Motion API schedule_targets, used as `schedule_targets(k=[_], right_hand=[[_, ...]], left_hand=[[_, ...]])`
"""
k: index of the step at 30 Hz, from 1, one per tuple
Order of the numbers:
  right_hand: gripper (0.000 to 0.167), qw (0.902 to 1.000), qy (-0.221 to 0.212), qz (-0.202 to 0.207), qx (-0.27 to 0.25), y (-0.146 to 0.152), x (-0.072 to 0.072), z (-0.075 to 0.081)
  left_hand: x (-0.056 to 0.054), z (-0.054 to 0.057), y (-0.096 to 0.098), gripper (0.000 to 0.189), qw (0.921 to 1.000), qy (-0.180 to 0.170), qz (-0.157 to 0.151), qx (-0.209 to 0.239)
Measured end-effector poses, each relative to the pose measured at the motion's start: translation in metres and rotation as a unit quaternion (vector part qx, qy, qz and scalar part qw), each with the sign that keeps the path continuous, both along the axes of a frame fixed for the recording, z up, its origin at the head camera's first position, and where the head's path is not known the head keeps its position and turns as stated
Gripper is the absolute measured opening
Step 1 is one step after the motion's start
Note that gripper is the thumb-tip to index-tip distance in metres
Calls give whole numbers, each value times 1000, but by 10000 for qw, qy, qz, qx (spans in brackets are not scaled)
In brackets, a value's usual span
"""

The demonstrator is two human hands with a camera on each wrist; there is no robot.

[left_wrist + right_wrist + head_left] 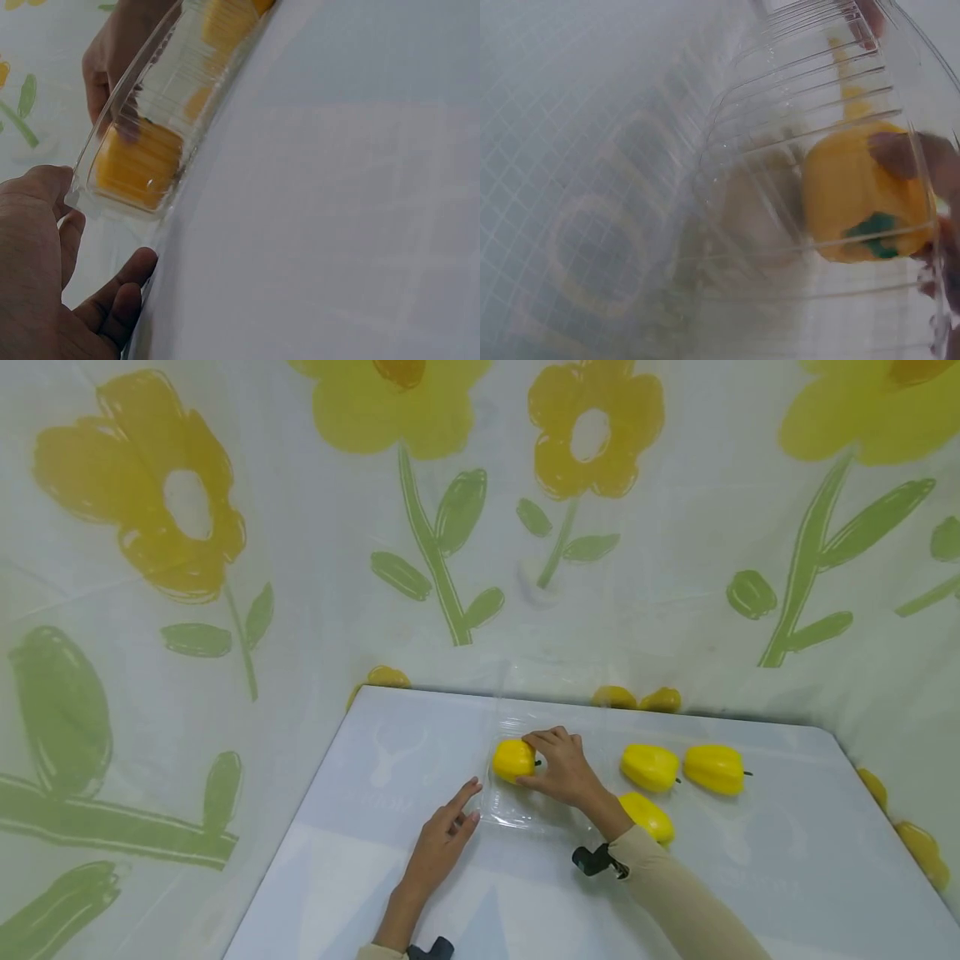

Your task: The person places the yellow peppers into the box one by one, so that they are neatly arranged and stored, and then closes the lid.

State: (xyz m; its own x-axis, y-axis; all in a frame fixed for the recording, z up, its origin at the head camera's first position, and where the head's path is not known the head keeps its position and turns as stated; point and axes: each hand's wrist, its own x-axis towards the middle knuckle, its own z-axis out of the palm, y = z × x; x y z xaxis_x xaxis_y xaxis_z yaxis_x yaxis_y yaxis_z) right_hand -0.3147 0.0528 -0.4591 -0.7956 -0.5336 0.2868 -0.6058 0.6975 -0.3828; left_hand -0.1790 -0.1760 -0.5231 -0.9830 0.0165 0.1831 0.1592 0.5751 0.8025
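A yellow bell pepper [513,761] with a green stem sits inside a clear ribbed plastic container [517,818]. My right hand [562,768] holds this pepper between its thumb and fingers, over the container's floor. In the right wrist view the pepper [855,199] shows through the ribbed wall, green stem towards the camera. My left hand [438,846] is at the container's left side, thumb and fingers spread apart. One of its fingertips touches the container's rim in the left wrist view, where the pepper [139,165] also shows through the plastic.
Three more yellow peppers lie right of the container: one pepper [649,767] behind, another [716,769] farther right, and a third [647,818] partly behind the right forearm. The clear lid [555,681] stands raised at the back. A flowered sheet [660,635] hangs behind the white table [750,893].
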Motion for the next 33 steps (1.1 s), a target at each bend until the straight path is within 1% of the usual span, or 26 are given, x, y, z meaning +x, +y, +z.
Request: schedule_targets(k=[4, 8, 15, 20, 24, 27, 33], right_hand=[[70, 10000, -18, 11, -46, 1, 1, 0], [71, 9999, -100, -11, -21, 4, 3, 0], [74, 9992, -156, -41, 355, 4, 5, 1], [80, 9986, -204, 64, 490, 4, 6, 2], [83, 9986, -298, 44, 430, 5, 8, 6], [82, 9991, -233, 16, 347, 8, 9, 12], [71, 9999, -8, -52, 102, 23, 12, 21]], left_hand=[[1, 0, 2, 50, 10000, -51, -32, 47], [3, 0, 4, 51, 9999, -6, -112, 79], [3, -2, 3, 50, 9999, 137, -73, 76], [2, -1, 1, 50, 9998, 144, -75, 69], [1, -2, 0, 50, 9997, 213, -54, 58], [-1, -3, -1, 50, 9997, 228, -54, 47], [-1, -3, -2, 51, 10000, 73, 11, 1]])
